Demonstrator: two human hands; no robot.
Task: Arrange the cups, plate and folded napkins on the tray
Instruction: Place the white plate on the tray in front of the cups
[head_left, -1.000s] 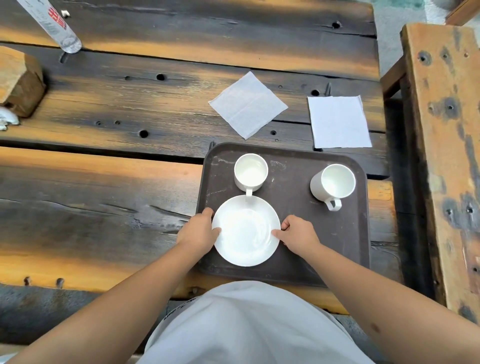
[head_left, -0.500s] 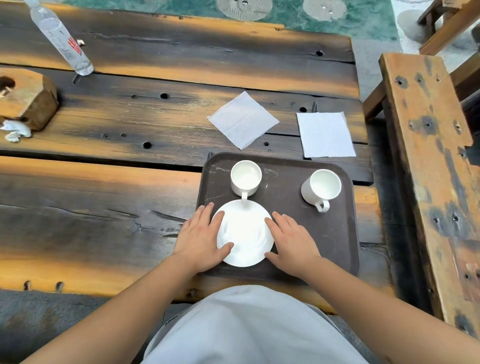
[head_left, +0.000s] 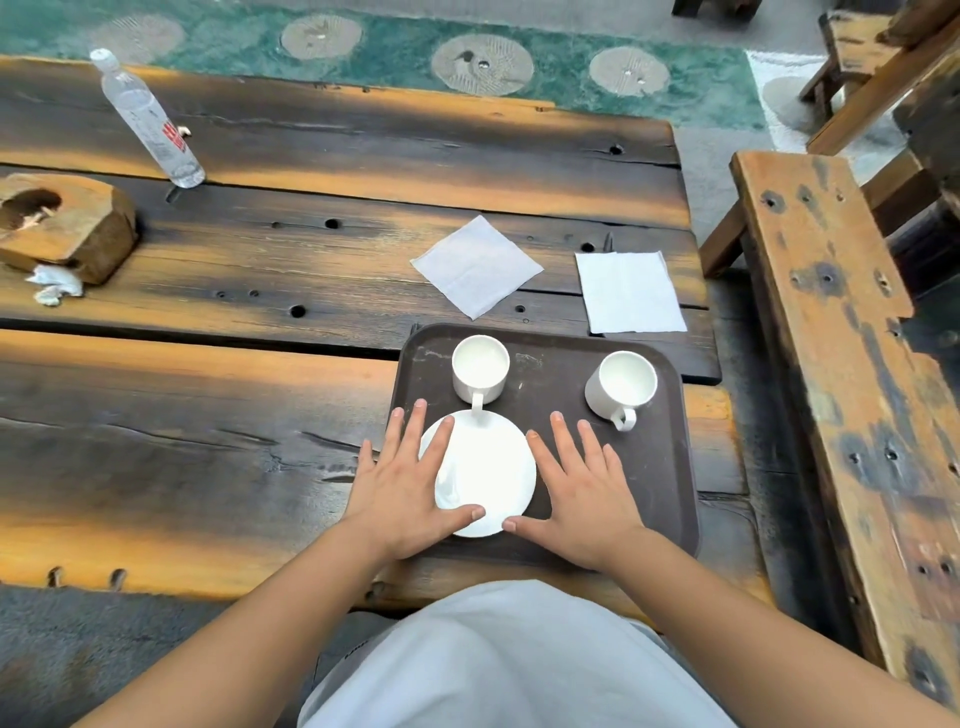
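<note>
A dark brown tray (head_left: 660, 467) lies on the wooden table near its front edge. On it sit a white plate (head_left: 485, 473) at the front left, one white cup (head_left: 479, 368) just behind the plate and a second white cup (head_left: 622, 388) at the back right. My left hand (head_left: 402, 478) lies flat with spread fingers over the plate's left rim. My right hand (head_left: 582, 488) lies flat on the tray beside the plate's right rim. Two white napkins rest on the table behind the tray: one turned like a diamond (head_left: 477, 266), one squared (head_left: 628, 292).
A plastic water bottle (head_left: 148, 122) stands at the far left. A hollowed wooden block (head_left: 62, 223) with crumpled tissue (head_left: 54, 286) beside it sits at the left edge. A wooden bench (head_left: 852, 374) runs along the right of the table.
Both hands went from gripping the plate's rim with curled fingers to lying flat with fingers spread. The view has tilted up, showing more of the table and floor.
</note>
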